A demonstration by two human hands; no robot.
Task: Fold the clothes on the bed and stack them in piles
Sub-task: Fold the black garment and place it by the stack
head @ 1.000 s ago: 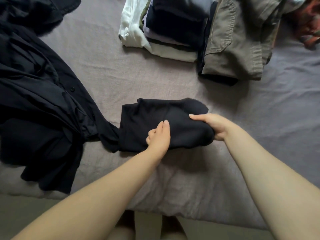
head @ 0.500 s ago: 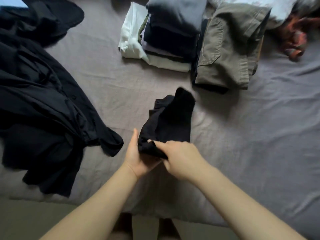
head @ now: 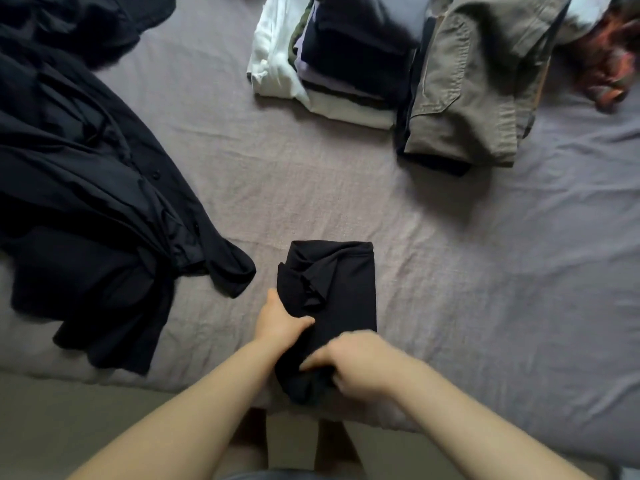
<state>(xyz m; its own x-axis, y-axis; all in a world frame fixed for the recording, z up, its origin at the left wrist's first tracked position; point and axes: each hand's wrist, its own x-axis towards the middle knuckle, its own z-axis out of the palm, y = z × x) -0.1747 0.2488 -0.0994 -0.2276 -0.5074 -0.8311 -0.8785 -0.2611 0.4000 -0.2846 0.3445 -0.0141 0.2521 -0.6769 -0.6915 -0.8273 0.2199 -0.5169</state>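
Observation:
A small black garment (head: 341,289), folded into a narrow strip, lies lengthwise on the grey bed sheet (head: 485,271) near the front edge. My left hand (head: 278,322) grips its left side, thumb on top. My right hand (head: 356,363) is curled round its near end, slightly blurred. A heap of unfolded black clothes (head: 86,202) lies at the left. A pile of folded dark and white clothes (head: 339,57) stands at the back, with folded olive trousers (head: 474,84) beside it on the right.
A crumpled red patterned cloth (head: 609,64) lies at the back right corner. The bed's front edge runs just below my hands, with floor and my legs beneath. Bare sheet stretches across the middle and the right.
The black garment was turned from crosswise to lengthwise and folded narrower. It now lies flat on the sheet, and both hands have shifted to its near end.

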